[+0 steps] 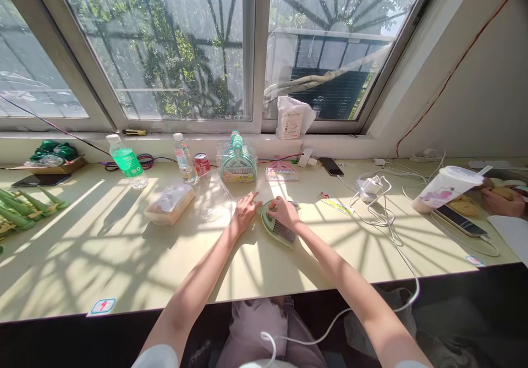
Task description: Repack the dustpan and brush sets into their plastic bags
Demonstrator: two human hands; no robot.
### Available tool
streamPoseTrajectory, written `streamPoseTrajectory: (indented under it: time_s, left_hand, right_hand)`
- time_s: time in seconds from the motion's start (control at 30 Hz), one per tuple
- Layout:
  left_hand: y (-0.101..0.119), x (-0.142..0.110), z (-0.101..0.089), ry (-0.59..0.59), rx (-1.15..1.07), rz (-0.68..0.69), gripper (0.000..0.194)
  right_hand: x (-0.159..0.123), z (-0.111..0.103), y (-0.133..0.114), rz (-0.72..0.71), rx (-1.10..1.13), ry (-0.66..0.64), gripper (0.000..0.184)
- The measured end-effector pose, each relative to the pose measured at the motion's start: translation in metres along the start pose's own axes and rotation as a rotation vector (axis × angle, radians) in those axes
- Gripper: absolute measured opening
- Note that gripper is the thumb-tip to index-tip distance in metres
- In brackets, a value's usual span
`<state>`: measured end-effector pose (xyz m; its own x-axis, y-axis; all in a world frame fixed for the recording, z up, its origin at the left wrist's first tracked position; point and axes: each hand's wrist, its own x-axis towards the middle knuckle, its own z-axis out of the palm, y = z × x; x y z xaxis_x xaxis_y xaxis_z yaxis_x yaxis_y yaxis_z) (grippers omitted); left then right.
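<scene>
A small green dustpan with a brush in it (pixel 277 228) lies on the pale desk (pixel 124 258) in front of me. My right hand (pixel 284 212) rests on its upper part with the fingers curled over the green handle. My left hand (pixel 244 211) lies just left of it, fingers stretched out, fingertips touching the dustpan's edge. A clear plastic wrapper (pixel 212 197) lies crumpled to the left of my left hand. Behind my hands stands a packaged set of the same green dustpans (pixel 237 161).
A tissue pack (pixel 169 204), two water bottles (pixel 127 160), a red can (pixel 202 164), a pink packet (pixel 281 171) and a phone (pixel 330 165) sit near the windowsill. White cables and a charger (pixel 373 192) trail right. Another person's hand (pixel 501 202) and a lidded cup (pixel 445 189) are far right.
</scene>
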<state>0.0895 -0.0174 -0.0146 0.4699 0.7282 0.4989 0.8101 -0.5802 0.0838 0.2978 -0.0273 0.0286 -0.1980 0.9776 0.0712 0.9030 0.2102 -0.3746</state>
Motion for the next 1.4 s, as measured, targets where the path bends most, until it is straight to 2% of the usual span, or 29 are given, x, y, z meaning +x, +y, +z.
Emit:
streamPoseTrajectory:
  time_s: [0.1,0.17,0.3,0.4,0.6,0.67,0.73,0.77,0.83,0.9,1.0,1.1,1.17,1.23,1.33,1.4]
  left_hand:
    - [0.001,0.002,-0.002,-0.032,0.003,0.09,0.046]
    - [0.001,0.003,-0.002,-0.089,-0.055,0.087,0.04]
    - [0.001,0.005,-0.004,-0.179,-0.248,-0.008,0.034]
    - [0.002,0.005,-0.002,-0.191,-0.36,-0.073,0.033]
    - [0.006,0.004,0.007,-0.215,-0.358,-0.177,0.023]
    - [0.008,0.003,0.007,-0.193,-0.38,-0.212,0.022]
    - [0.008,0.003,0.005,-0.078,-0.429,-0.261,0.026]
    - [0.008,0.004,0.004,0.007,-0.473,-0.297,0.034]
    - [0.006,0.009,0.002,0.152,-0.633,-0.402,0.056]
    - [0.005,0.015,0.0,0.185,-0.88,-0.541,0.066]
    - [0.008,0.021,-0.003,0.047,-1.239,-0.694,0.059]
    - [0.018,0.019,-0.006,-0.078,-1.47,-0.72,0.051]
    - [0.023,0.017,-0.008,-0.094,-1.546,-0.752,0.047]
    - [0.025,0.015,-0.009,-0.062,-1.568,-0.826,0.043]
    - [0.019,0.014,-0.008,-0.001,-1.588,-0.944,0.036]
    - [0.013,0.014,-0.007,0.037,-1.611,-0.994,0.03]
  right_hand:
    - [0.005,-0.002,-0.006,0.013,-0.017,-0.061,0.008]
    - [0.006,-0.003,-0.009,0.006,-0.03,-0.096,0.008]
    - [0.004,-0.007,-0.012,-0.002,-0.048,-0.095,0.011]
    - [0.003,-0.01,-0.014,0.017,-0.056,-0.101,0.014]
    - [0.003,-0.012,-0.025,0.039,-0.113,-0.176,0.018]
    - [0.002,-0.011,-0.025,0.049,-0.091,-0.149,0.018]
    - [0.001,-0.01,-0.024,0.053,-0.036,-0.105,0.018]
    - [0.001,-0.011,-0.023,0.063,0.0,-0.086,0.018]
    - [0.005,-0.013,-0.021,0.114,0.08,-0.058,0.019]
    - [0.012,-0.017,-0.022,0.182,0.153,-0.016,0.018]
    - [0.023,-0.018,-0.026,0.236,0.247,0.103,0.016]
    - [0.029,-0.015,-0.024,0.177,0.377,0.16,0.016]
    - [0.028,-0.014,-0.01,0.122,0.462,0.167,0.022]
    - [0.023,-0.018,0.016,0.134,0.461,0.237,0.033]
    - [0.011,-0.025,0.072,0.319,0.245,0.456,0.039]
    - [0.0,-0.027,0.106,0.456,0.107,0.452,0.048]
